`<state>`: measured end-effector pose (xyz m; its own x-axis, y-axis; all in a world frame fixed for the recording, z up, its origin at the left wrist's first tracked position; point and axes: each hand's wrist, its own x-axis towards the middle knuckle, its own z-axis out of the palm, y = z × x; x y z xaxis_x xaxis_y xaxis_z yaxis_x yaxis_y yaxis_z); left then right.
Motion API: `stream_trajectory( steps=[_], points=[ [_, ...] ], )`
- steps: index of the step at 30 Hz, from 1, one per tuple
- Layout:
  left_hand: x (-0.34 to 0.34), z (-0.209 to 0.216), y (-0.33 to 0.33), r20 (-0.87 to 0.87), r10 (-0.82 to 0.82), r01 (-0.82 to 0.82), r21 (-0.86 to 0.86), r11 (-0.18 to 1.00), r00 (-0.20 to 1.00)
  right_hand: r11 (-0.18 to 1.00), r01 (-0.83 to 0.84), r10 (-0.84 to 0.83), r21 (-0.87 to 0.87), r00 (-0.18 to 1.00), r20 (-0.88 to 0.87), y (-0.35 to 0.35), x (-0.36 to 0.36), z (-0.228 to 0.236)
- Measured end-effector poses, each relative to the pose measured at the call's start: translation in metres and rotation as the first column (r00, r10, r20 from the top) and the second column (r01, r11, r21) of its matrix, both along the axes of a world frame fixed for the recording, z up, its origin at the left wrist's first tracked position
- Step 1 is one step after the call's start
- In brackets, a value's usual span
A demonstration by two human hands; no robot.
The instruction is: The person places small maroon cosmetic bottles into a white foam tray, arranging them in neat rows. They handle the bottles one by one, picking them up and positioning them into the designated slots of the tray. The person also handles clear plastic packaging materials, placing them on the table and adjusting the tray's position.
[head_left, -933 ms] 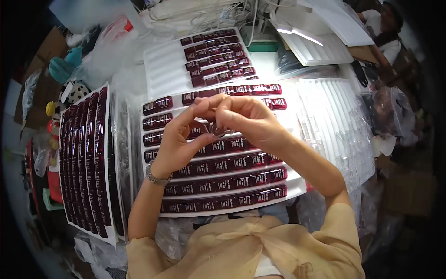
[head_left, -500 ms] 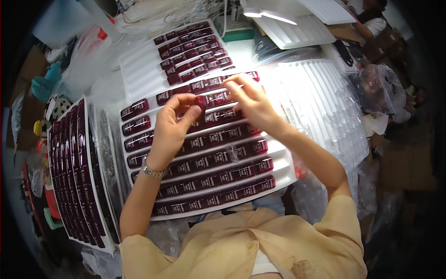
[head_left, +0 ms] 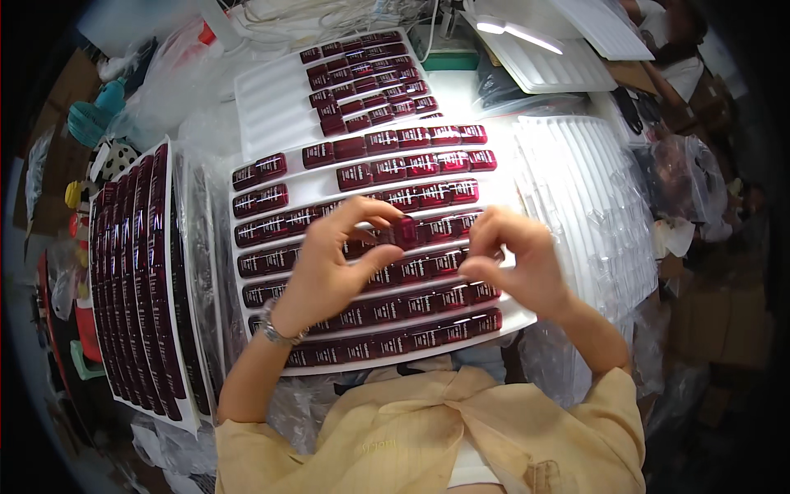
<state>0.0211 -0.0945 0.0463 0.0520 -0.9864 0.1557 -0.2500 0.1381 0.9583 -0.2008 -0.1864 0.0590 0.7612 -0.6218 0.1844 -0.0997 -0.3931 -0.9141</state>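
Observation:
A white ridged tray (head_left: 520, 317) lies in front of me with rows of small, glossy dark red blocks (head_left: 387, 310) bearing pale print. Between the thumb and fingertips of my left hand (head_left: 333, 267) is one dark red block (head_left: 404, 233), tilted above the middle rows. My right hand (head_left: 520, 259) hovers just right of it, over the tray's right side, with fingers curled and thumb close to the index finger. Whatever it may pinch is too small to make out. Gaps show in the two farthest rows of this tray.
Behind stands another white tray (head_left: 267, 107) partly filled with similar blocks. Full trays (head_left: 136, 288) lean at the left. Stacked clear ridged trays (head_left: 584, 214) lie at the right. A lit lamp (head_left: 518, 34) hangs at the back, and another person (head_left: 675, 58) is at the far right.
Both hands have come nearer to me, from the far rows to the middle rows. My right hand has drawn away from the left and curled its fingers. The whole view has shifted slightly.

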Motion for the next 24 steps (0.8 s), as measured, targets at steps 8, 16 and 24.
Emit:
stream_trajectory(
  steps=[8, 16, 24],
  points=[
    [-0.024, 0.011, 0.001, 0.452, 0.236, -0.012, -0.446, 0.895, 0.86, 0.982, 0.052, -0.092, -0.179, 0.97, -0.225, -0.004, 0.055, 0.021],
    [0.008, -0.002, -0.008, 0.186, 0.063, -0.051, -0.066, 0.997, 0.98, 0.965, -0.188, 0.182, 0.183, 0.982, 0.049, -0.071, 0.008, 0.002],
    [0.081, -0.022, -0.032, 0.714, 0.197, -0.188, -0.093, 0.978, 0.672, 0.58, 0.155, -0.773, -0.8, 0.416, -0.479, -0.189, -0.238, -0.07]
  ],
)
